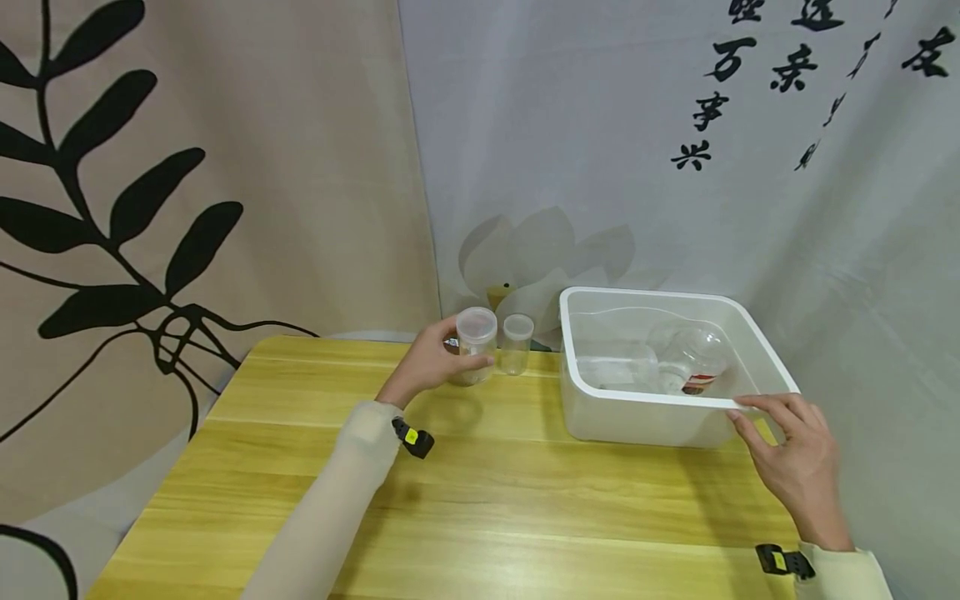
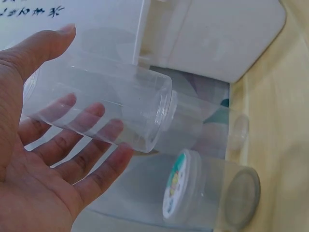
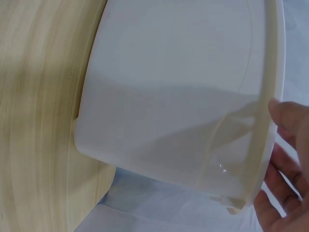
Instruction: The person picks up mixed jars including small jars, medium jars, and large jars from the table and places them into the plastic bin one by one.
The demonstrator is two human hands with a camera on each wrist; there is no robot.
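Observation:
My left hand (image 1: 429,360) holds a clear plastic jar (image 1: 477,327) with a pale lid at the back of the table. Thumb and fingers lie on opposite sides of the jar, and the fingers show through its wall in the left wrist view. Close beside it stands a narrower clear jar (image 1: 517,348). A third clear jar (image 2: 207,188), its lid bearing a white and green label, shows below the held one in the left wrist view. At the right, my right hand (image 1: 798,442) pinches the front right rim of a white plastic bin (image 1: 637,419).
Inside the bin lie a clear bottle with a red label (image 1: 701,362) and another clear container (image 1: 615,367). The wooden table (image 1: 540,517) ends against hanging cloth (image 1: 585,125) at the back, with more cloth along the right.

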